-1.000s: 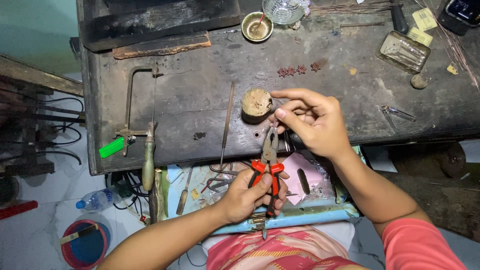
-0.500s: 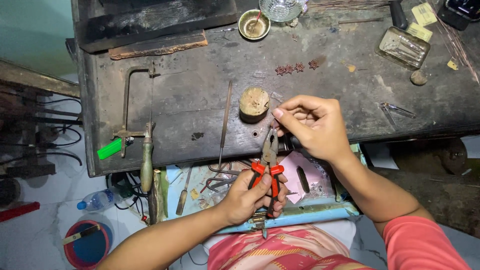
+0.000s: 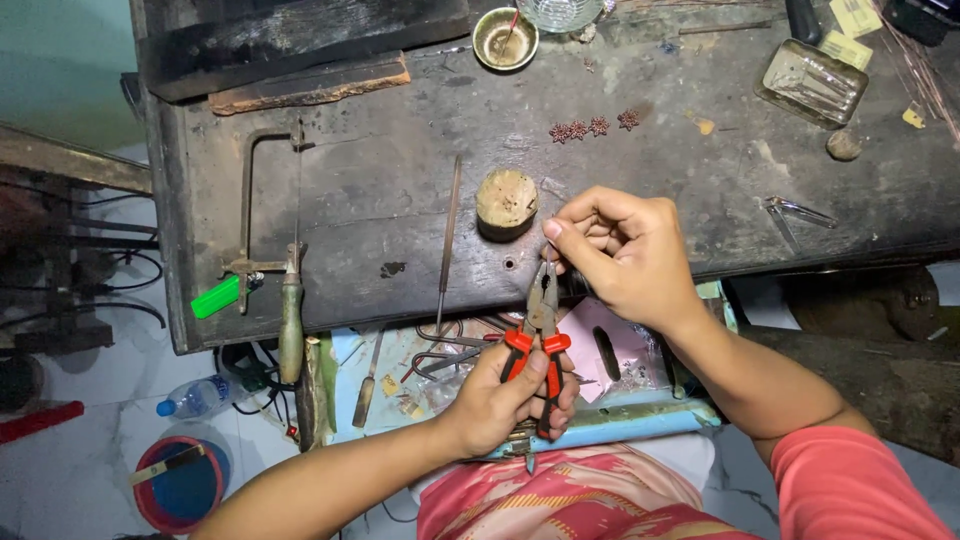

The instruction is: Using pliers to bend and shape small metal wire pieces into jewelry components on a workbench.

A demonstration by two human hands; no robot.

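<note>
My left hand (image 3: 515,395) grips red-handled pliers (image 3: 540,315), jaws pointing up toward my right hand. My right hand (image 3: 620,255) is closed with thumb and fingers pinched on a tiny piece just above the plier tips; the piece is too small to make out. Both hands hover at the front edge of a dark worn workbench (image 3: 380,180). A round wooden block (image 3: 506,202) stands on the bench just left of my right hand. Several small reddish flower-shaped pieces (image 3: 592,128) lie farther back.
A jeweller's saw frame (image 3: 270,230) and a thin metal rod (image 3: 448,240) lie on the bench at left. A small bowl (image 3: 505,38), a clear rectangular dish (image 3: 810,82) and tweezers (image 3: 795,212) sit toward the back and right. An open drawer (image 3: 420,370) with tools is below.
My right hand has drawn slightly away from the wooden block and closed over the plier tips. The left hand keeps the pliers in about the same place.
</note>
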